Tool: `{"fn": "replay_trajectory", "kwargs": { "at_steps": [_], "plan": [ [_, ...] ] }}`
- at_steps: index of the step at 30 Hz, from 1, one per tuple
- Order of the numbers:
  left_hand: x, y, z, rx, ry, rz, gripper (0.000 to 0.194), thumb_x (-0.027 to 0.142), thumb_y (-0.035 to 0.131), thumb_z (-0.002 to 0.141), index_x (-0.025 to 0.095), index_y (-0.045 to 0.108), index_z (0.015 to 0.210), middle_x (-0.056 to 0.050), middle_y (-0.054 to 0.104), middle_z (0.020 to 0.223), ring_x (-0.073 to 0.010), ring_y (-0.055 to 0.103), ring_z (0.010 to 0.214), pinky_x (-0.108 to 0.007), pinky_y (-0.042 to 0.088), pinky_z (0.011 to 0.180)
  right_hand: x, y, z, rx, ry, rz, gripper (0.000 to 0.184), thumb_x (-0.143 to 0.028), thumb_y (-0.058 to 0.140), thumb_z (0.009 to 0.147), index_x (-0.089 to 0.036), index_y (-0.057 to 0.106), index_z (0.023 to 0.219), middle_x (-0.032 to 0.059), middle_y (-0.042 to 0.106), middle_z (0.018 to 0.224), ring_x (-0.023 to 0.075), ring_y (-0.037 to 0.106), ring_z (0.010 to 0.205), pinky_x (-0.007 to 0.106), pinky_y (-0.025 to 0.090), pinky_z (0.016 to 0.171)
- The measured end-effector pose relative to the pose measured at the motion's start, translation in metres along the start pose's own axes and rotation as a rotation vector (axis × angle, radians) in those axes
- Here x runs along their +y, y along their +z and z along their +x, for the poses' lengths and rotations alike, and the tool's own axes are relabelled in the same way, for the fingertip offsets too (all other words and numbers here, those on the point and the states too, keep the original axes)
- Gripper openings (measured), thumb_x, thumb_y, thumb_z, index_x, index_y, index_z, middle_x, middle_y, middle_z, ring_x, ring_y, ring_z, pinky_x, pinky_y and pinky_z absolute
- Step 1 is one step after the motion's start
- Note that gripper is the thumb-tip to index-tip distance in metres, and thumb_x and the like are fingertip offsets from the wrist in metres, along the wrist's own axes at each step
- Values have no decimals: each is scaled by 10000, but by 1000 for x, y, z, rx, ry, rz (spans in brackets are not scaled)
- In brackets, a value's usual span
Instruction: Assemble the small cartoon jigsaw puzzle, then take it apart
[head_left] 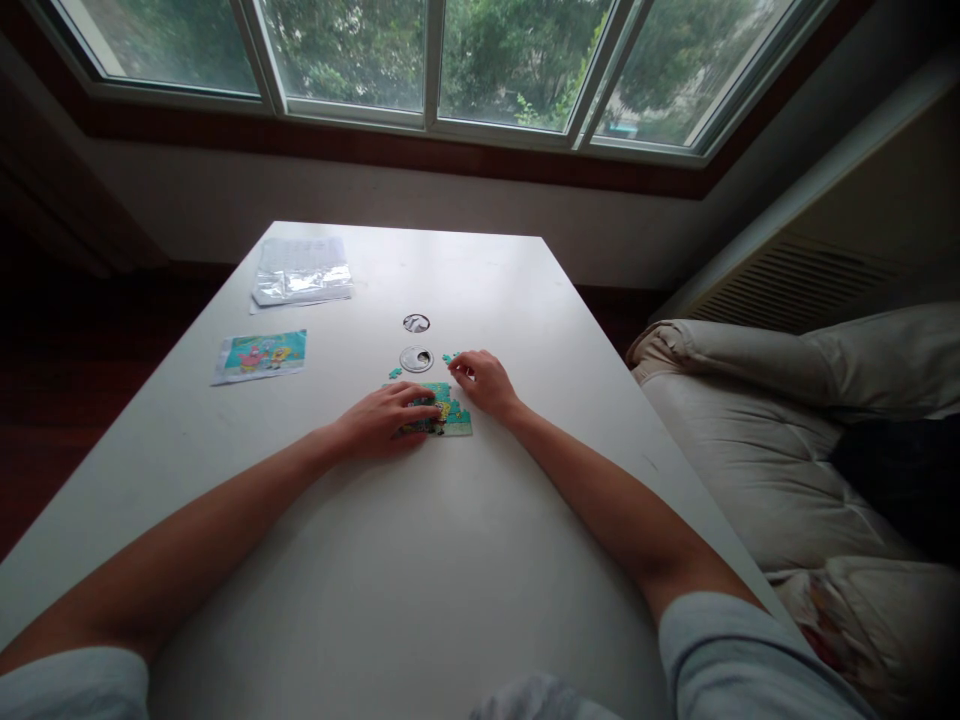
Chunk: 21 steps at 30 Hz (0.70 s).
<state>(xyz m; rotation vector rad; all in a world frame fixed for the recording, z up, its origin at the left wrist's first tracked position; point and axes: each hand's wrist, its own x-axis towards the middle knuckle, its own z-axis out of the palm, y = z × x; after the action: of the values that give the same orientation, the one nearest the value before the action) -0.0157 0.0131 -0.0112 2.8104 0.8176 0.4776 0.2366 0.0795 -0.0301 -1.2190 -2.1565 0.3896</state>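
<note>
A partly assembled jigsaw puzzle point(456, 425) with a colourful cartoon picture lies on the white table. My left hand point(386, 415) rests across its left part, fingers stretched out and flat, hiding much of the picture. Just beyond the puzzle's upper right corner, my right hand point(484, 382) has its fingers curled together around a small teal puzzle piece point(448, 358). Another loose teal piece point(395, 373) lies above my left fingers. Two round metallic items sit past the puzzle: a silver disc point(409, 363) and a smaller dark-rimmed one point(416, 323).
A printed picture sheet point(262, 355) lies on the left of the white table point(450, 560). Behind it is a clear plastic packet with papers point(301, 270). A beige sofa point(720, 440) stands along the right side, and windows point(435, 60) are beyond the far edge.
</note>
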Motion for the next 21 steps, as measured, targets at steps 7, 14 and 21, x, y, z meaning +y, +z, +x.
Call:
{"fn": "replay_trajectory", "kwargs": {
  "at_steps": [7, 14, 21],
  "plan": [
    [0, 0, -3, -8, -11, 0, 432, 383, 580, 973, 302, 583, 1397, -107, 560, 1427, -283, 529, 1303, -465, 436, 1119, 33, -30, 10, 72, 159, -3, 135, -189, 589, 877, -214, 718, 909, 33, 694, 836, 187, 586, 795, 316, 434, 767],
    [-5, 2, -5, 29, 4, -41, 437, 352, 519, 1012, 306, 536, 1446, -93, 539, 1480, -272, 492, 1369, -462, 401, 1161, 66, -59, 8, -259, 65, 80, 131, -304, 650, 832, -210, 690, 914, -12, 614, 773, 128, 521, 675, 260, 390, 649],
    [-41, -16, -17, 101, -175, -5, 426, 246, 556, 943, 278, 601, 1365, -82, 590, 1411, -275, 520, 1300, -492, 426, 1113, 67, -75, 9, -481, 51, 34, 196, -355, 732, 780, -211, 692, 907, 5, 581, 838, 142, 521, 725, 256, 386, 648]
  ]
}}
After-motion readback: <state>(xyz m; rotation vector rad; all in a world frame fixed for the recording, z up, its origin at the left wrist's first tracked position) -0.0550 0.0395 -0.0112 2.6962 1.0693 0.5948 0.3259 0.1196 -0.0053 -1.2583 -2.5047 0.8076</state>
